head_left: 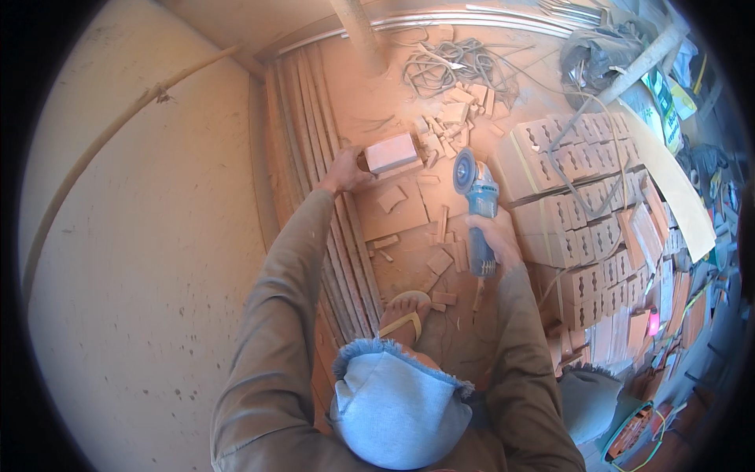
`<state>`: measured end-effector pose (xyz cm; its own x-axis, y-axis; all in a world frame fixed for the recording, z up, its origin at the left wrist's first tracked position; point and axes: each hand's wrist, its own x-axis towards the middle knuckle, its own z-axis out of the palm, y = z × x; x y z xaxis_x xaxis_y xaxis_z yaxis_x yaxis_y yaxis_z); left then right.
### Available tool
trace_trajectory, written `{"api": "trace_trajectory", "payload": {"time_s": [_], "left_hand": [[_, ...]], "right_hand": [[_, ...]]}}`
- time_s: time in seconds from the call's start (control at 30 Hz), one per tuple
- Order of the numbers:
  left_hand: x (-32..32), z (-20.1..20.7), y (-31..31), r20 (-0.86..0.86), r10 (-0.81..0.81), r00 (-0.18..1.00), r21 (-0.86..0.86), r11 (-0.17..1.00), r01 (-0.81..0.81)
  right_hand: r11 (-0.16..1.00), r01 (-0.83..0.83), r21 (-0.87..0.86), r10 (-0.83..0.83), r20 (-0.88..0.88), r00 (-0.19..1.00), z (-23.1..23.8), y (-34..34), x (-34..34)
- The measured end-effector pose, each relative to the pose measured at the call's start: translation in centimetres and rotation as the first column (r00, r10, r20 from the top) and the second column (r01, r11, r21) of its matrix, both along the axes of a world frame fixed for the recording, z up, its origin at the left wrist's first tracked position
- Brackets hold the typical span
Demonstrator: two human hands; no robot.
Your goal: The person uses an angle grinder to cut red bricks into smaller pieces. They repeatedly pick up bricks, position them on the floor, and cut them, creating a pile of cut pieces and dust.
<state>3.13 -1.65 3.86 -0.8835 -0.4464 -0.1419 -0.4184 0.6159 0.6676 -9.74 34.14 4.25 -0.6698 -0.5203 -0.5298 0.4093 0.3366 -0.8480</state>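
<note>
My right hand (499,237) is wrapped round the body of a blue angle grinder (482,206). Its round disc points away from me, to the right of a pale reddish brick (392,153) and apart from it. At the brick's left end, my left hand (346,170) grips it, the fingers partly hidden behind the end. Beneath the brick lies what looks like another block or slab, mostly covered. Cut tile pieces (391,199) lie on the dusty floor between the brick and my feet.
Stacked bricks with notched holes (566,157) rise close on the right. Offcuts (456,114) and a tangled cord (448,67) lie beyond the brick. Long planks (311,118) run along the left, beside a wall (141,236). A sandalled foot (406,315) stands near the offcuts.
</note>
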Motion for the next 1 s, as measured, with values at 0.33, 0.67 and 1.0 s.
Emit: {"api": "trace_trajectory", "payload": {"time_s": [0.33,0.67,1.0], "left_hand": [[1.1,-2.4,0.8,-0.093,0.189,0.978,0.193,0.967,-0.168],[1.4,-2.4,0.7,-0.142,0.214,0.966,0.362,0.920,-0.151],[-1.0,-3.7,0.2,0.096,-0.027,0.995,-0.349,0.935,0.059]], "right_hand": [[0.996,-0.033,0.082,0.035,-0.026,0.999,0.2,-0.4,0.4],[0.994,-0.023,0.107,0.031,-0.074,0.997,-1.3,-0.2,0.2],[0.998,-0.049,0.030,0.051,-0.064,0.997,-0.4,-0.6,0.5]]}}
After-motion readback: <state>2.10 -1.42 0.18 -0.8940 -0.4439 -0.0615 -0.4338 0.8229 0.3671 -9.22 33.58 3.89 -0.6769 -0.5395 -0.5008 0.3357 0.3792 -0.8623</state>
